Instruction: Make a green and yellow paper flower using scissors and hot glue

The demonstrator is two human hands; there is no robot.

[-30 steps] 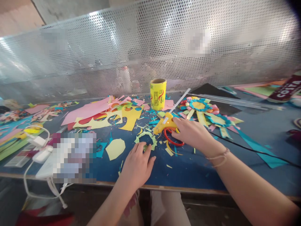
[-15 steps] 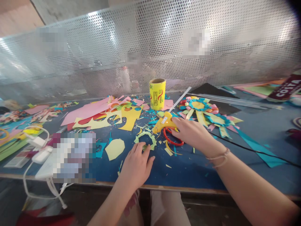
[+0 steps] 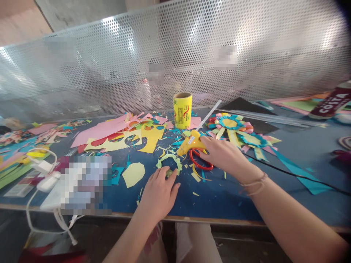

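My right hand [image 3: 219,151] is closed around the yellow glue gun [image 3: 189,143], whose nozzle points down and left, close to the pale green paper ring [image 3: 169,157]. A long clear glue stick [image 3: 210,115] juts from the back of the gun. The ring has a pleated, jagged edge and lies flat on the table. Fingers of my left hand [image 3: 161,190] hold down its near side and hide part of it; the thumb is held apart. Red-handled scissors [image 3: 201,164] lie under the gun, their blades mostly hidden. A pale green paper disc [image 3: 134,174] is left of the ring.
A yellow cardboard tube [image 3: 182,111] stands behind the gun. Paper rosettes [image 3: 230,122] lie at right beside the gun's black cable [image 3: 290,173]. Cut paper sheets [image 3: 150,138] and scraps spread leftward. White cables [image 3: 30,219] hang over the front edge. A perforated metal screen [image 3: 170,47] rises behind.
The view has shifted very slightly. Both hands, the glue gun and the paper ring keep nearly the same places.
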